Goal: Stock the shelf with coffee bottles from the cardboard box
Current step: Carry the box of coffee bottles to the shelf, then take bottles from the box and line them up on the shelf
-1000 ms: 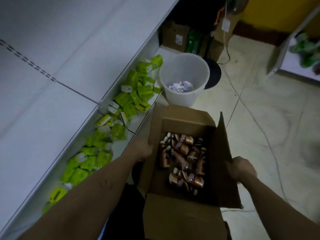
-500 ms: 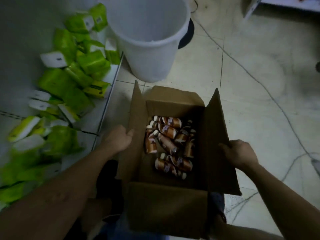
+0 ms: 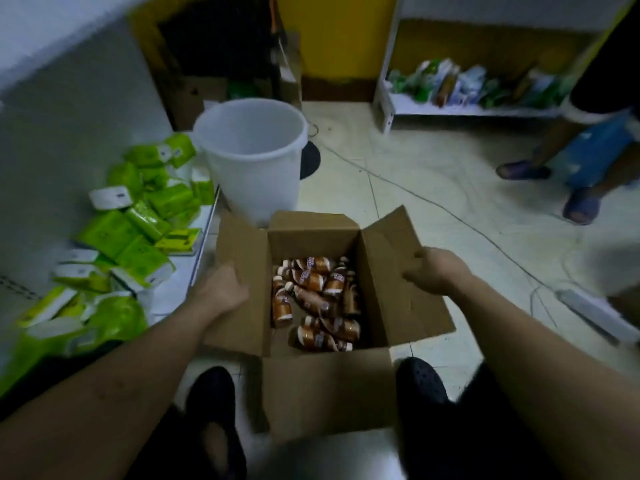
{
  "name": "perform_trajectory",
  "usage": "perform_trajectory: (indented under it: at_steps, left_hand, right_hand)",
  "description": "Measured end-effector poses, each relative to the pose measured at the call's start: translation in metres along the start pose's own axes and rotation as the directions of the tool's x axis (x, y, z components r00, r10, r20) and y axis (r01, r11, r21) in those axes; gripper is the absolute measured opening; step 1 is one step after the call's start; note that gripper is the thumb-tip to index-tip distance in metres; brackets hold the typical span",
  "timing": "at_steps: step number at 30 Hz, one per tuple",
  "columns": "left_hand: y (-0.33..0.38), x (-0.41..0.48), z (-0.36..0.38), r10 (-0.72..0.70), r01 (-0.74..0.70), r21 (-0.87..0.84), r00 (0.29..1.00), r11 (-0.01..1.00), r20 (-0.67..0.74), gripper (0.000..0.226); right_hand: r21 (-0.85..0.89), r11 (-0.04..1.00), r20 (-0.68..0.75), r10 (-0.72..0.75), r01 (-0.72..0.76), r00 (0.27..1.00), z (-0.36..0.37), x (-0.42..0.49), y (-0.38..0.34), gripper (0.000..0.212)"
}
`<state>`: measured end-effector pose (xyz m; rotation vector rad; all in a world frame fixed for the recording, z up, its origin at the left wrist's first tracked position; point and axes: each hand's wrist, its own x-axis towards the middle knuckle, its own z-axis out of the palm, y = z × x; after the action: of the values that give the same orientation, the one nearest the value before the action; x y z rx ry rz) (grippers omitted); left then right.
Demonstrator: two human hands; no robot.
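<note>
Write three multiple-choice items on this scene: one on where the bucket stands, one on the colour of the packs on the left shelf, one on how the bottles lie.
1. Where does the white bucket stand?
A. just beyond the cardboard box
B. inside the box
C. up on a shelf
2. The packs on the low shelf at left are mostly:
A. red
B. green
C. blue
3. The coffee bottles in the box:
A. stand upright in rows
B. lie jumbled on their sides
C. are all gone

Key: 1 A, it rises behind the box's far flap; 2 B, the wrappers are bright green with white ends; 3 B, the brown bottles point every way on the box floor.
</note>
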<state>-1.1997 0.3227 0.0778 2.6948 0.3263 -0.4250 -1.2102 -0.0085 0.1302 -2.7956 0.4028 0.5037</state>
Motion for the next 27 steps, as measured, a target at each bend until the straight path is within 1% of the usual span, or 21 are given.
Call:
perform_trajectory:
  at_steps: [2, 4, 7, 9, 11, 13, 15, 16, 17, 19, 20, 22, 23, 25, 27]
  left_hand:
    - [0.012, -0.022, -0.01, 0.083, -0.081, -0.038, 0.995, 0.996, 0.054, 0.037]
    - [0.024, -0.045, -0.013, 0.156, -0.151, -0.057, 0.981, 0.987, 0.112, 0.024]
    - [0.03, -0.061, -0.013, 0.211, -0.211, -0.02, 0.968, 0.977, 0.135, 0.022]
    - [0.033, -0.064, -0.012, 0.214, -0.216, -0.003, 0.966, 0.976, 0.146, 0.023]
    - [0.039, -0.059, -0.006, 0.204, -0.21, 0.013, 0.961, 0.978, 0.184, 0.02]
    - [0.044, -0.046, 0.009, 0.19, -0.197, 0.007, 0.951, 0.98, 0.243, 0.017]
    - [0.047, -0.028, 0.032, 0.181, -0.18, -0.031, 0.933, 0.983, 0.311, 0.013]
    - [0.049, -0.019, 0.046, 0.166, -0.16, -0.048, 0.921, 0.986, 0.352, 0.012]
    - [0.049, -0.007, 0.061, 0.15, -0.141, -0.053, 0.906, 0.989, 0.395, 0.016]
    - [0.048, 0.021, 0.095, 0.116, -0.11, -0.041, 0.873, 0.993, 0.474, 0.033]
    - [0.047, 0.036, 0.112, 0.094, -0.088, -0.036, 0.856, 0.995, 0.509, 0.039]
    - [0.045, 0.07, 0.15, 0.055, -0.037, -0.043, 0.82, 0.998, 0.57, 0.04]
    - [0.043, 0.087, 0.171, 0.044, -0.028, -0.036, 0.805, 0.999, 0.591, 0.041]
    - [0.036, 0.118, 0.212, 0.031, -0.03, -0.011, 0.782, 0.999, 0.623, 0.052]
    - [0.019, 0.139, 0.248, -0.007, 0.014, -0.005, 0.753, 1.0, 0.658, 0.064]
  right_hand:
    - [0.093, 0.996, 0.002, -0.013, 0.013, 1.0, 0.006, -0.03, -0.015, 0.055]
    - [0.131, 0.99, 0.064, -0.061, 0.053, 0.996, 0.013, -0.051, -0.032, 0.046]
    - [0.122, 0.988, 0.129, -0.105, 0.089, 0.986, 0.023, -0.064, -0.051, 0.041]
    - [0.115, 0.989, 0.166, -0.113, 0.095, 0.98, 0.032, -0.061, -0.053, 0.042]
    - [0.102, 0.992, 0.225, -0.093, 0.071, 0.97, 0.042, -0.053, -0.052, 0.039]
    - [0.091, 0.995, 0.296, -0.063, 0.037, 0.953, 0.053, -0.037, -0.049, 0.036]
    - [0.075, 0.997, 0.37, -0.026, -0.001, 0.929, 0.065, -0.013, -0.046, 0.027]
    - [0.053, 0.999, 0.413, -0.011, -0.012, 0.911, 0.074, 0.002, -0.045, 0.028]
    - [0.023, 1.0, 0.449, 0.001, -0.012, 0.894, 0.084, 0.016, -0.044, 0.036]
    - [-0.007, 0.999, 0.488, 0.032, -0.033, 0.872, 0.112, 0.047, -0.044, 0.049]
    - [-0.015, 0.999, 0.498, 0.047, -0.046, 0.866, 0.13, 0.064, -0.045, 0.05]
    - [-0.058, 0.998, 0.523, 0.052, -0.025, 0.851, 0.169, 0.1, -0.044, 0.048]
    - [-0.081, 0.997, 0.534, 0.043, 0.001, 0.845, 0.189, 0.118, -0.043, 0.046]
    - [-0.129, 0.991, 0.547, 0.032, 0.047, 0.836, 0.228, 0.15, -0.039, 0.046]
    - [-0.222, 0.967, 0.567, 0.022, 0.127, 0.823, 0.267, 0.175, -0.031, 0.052]
